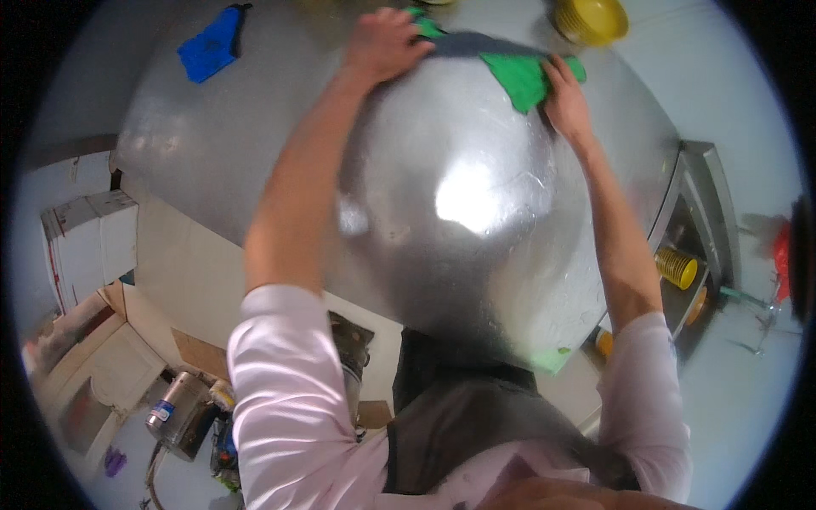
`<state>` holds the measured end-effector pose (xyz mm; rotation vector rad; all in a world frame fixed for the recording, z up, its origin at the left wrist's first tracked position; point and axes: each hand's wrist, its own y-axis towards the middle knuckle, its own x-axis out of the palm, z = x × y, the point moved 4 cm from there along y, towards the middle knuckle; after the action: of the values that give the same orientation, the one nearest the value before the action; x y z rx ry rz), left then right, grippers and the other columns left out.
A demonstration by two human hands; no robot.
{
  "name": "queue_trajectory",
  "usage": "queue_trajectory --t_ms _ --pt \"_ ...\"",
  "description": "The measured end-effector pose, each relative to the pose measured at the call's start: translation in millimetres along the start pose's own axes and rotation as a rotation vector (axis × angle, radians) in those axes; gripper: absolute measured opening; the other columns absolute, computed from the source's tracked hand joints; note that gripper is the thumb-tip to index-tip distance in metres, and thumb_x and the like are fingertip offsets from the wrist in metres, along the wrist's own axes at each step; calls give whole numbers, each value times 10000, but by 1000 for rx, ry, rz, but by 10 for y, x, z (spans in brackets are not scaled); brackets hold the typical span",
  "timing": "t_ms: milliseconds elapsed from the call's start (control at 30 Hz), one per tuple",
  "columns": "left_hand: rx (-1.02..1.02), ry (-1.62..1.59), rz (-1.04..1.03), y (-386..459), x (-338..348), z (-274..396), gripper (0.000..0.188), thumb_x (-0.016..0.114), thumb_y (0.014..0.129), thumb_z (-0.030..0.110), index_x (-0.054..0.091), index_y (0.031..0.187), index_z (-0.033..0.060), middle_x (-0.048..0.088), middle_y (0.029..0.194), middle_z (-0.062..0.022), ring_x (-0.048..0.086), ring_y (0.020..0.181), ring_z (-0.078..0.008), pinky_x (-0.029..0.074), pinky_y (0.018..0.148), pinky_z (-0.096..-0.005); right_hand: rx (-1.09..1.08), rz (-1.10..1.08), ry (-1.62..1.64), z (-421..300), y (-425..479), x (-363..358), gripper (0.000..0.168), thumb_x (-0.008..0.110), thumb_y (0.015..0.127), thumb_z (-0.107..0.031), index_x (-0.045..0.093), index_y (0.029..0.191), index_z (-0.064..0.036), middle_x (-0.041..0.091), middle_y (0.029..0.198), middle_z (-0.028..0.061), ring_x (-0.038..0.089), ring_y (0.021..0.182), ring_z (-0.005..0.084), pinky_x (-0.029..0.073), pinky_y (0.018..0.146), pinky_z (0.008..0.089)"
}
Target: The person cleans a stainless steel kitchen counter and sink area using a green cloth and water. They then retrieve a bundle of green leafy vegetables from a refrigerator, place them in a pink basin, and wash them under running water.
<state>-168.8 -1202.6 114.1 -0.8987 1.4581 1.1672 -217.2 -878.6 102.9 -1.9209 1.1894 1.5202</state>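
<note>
A large, rounded, shiny metal vessel [446, 159], seemingly wet, stands tilted on the metal worktop right before me. My left hand [389, 44] grips its far rim at the upper left, with green cloth [428, 25] beside the fingers. At the upper right, my right hand [566, 99] holds a green cloth [519, 80] against the rim; part of the cloth hangs over the metal surface. The fingertips of both hands are partly hidden or blurred.
A blue cloth [210, 51] lies on the metal worktop [191, 146] at the far left. Stacked yellow bowls [590, 22] stand at the back right. More yellow bowls [677, 268] lie on a shelf at the right. White boxes [92, 242] and a metal canister [178, 408] are at the left.
</note>
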Motion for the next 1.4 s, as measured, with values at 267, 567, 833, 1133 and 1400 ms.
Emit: queue_trajectory --t_ms 267,567,833,1133,1400 --pt "-378 -82 -14 -2316 -675 156 330 674 901 254 676 1059 -36 589 1219 -193 544 1117 -375 458 958 -462 -354 -137 476 -1180 193 825 426 445 861 75 669 1194 -67 549 1431 32 530 1291 291 429 1107 398" --pt "-663 -361 -28 -2769 -820 3236 452 631 835 146 596 1225 -80 529 1066 -204 497 993 -382 420 893 -477 -418 -406 633 -486 -609 252 323 451 797 81 728 944 1 648 1305 46 596 1195 274 469 1043 378" --pt "-795 -496 -60 -1720 -760 4970 612 660 804 22 471 1382 -45 526 1199 -238 559 1071 -390 465 948 -448 -474 -353 557 667 -918 -339 317 475 721 113 703 916 13 626 1333 53 562 1230 302 461 1017 406" --pt "-431 -409 28 -34 -151 5080 464 653 738 -13 633 1201 17 586 1194 -182 558 1096 -375 446 988 -432 -421 26 250 2917 -1009 -1144 315 558 840 -60 674 1132 -35 588 1329 186 574 1193 368 461 1003 434" --pt "-219 -529 -34 -202 -206 4581 536 565 693 -138 697 1155 98 582 1308 -110 533 1178 -359 433 1047 -414 -100 79 -189 2993 -2620 -1606 489 515 814 21 665 1230 -190 611 1316 73 582 1187 299 459 981 450"
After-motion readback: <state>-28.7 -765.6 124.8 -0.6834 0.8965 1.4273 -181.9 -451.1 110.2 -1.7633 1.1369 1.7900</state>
